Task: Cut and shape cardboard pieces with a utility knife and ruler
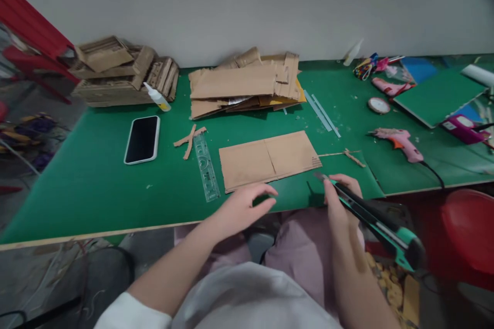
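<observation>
In my right hand (pixel 343 198) is a black and green utility knife (pixel 380 226), its blade pointing left past the table's front edge. My left hand (pixel 247 208) hovers with thumb and fingers apart, holding nothing, close to the lower edge of a flat cardboard piece (pixel 247 162). That cardboard has a dark line or slit across its middle. Left of it lies a clear plastic ruler (pixel 207 169), with crossed cardboard strips (pixel 190 140) at its top end. A thin cardboard scrap (pixel 354 158) sits off the cardboard's right end.
Stacked cardboard (pixel 235 82) and cardboard boxes (pixel 116 74) stand along the wall. A phone (pixel 142 140) and a glue bottle (pixel 157 97) lie to the left. On the right are a pink glue gun (pixel 401 144) with a cord, a tape roll (pixel 378 105) and glue sticks (pixel 320 110).
</observation>
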Tool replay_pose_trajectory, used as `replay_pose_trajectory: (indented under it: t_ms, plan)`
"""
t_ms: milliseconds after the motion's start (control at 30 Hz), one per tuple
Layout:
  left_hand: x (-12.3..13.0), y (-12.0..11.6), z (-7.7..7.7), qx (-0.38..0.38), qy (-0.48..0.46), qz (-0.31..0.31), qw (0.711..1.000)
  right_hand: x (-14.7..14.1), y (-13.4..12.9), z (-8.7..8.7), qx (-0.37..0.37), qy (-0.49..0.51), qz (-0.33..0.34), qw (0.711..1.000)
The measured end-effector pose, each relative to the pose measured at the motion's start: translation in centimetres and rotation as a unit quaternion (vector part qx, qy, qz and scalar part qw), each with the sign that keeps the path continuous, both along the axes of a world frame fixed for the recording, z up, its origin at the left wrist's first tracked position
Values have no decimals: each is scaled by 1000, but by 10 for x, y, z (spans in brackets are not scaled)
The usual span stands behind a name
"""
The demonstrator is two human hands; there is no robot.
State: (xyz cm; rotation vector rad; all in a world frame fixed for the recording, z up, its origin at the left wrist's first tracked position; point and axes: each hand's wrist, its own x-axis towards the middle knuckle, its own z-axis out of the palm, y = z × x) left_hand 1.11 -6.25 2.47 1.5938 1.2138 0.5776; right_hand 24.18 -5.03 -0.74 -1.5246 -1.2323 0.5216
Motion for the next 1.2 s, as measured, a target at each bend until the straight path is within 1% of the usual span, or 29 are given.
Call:
replay_pose_trajectory:
  t_ms: [33, 100, 200, 267, 300, 400, 467, 533, 633, 733, 900, 1000, 1100, 1200]
  plan:
    - [-7, 11, 2, 45, 61, 6, 997, -9, 5, 2, 1, -23, 1, 1000]
    - [-18, 34, 3, 123, 158, 8, 980, -26, 13, 4, 12, -45, 17, 999]
    - [-24, 66, -4, 225, 253, -56, 939, -48, 20, 5, 2, -42, 79, 996]
    - [-23, 79, -12, 271, 279, -101, 916, -57, 23, 6, -15, -45, 110, 993]
    - [-22, 83, -17, 287, 283, -114, 908, -60, 24, 7, -20, -52, 118, 991]
    - [-19, 87, -30, 319, 275, -113, 900, -65, 29, 6, -22, -85, 120, 989]
    - [-18, 86, -36, 329, 269, -103, 899, -64, 32, 2, -16, -102, 124, 987]
    - [-18, 86, -39, 335, 265, -97, 899, -63, 34, -6, -2, -106, 142, 984]
    - [-17, 86, -39, 336, 257, -93, 901, -61, 34, -18, 10, -104, 172, 980]
    - [-17, 87, -37, 323, 255, -90, 907, -60, 33, -23, 17, -119, 181, 976]
    - [-16, 86, -34, 295, 256, -90, 916, -64, 35, -21, 29, -164, 156, 974]
    - [-15, 86, -34, 290, 257, -93, 917, -65, 39, -20, 44, -190, 168, 966]
    - [-15, 86, -34, 282, 270, -103, 915, -66, 43, -19, 49, -187, 181, 964]
    - [-15, 86, -34, 274, 279, -108, 914, -69, 47, -18, 38, -191, 173, 965]
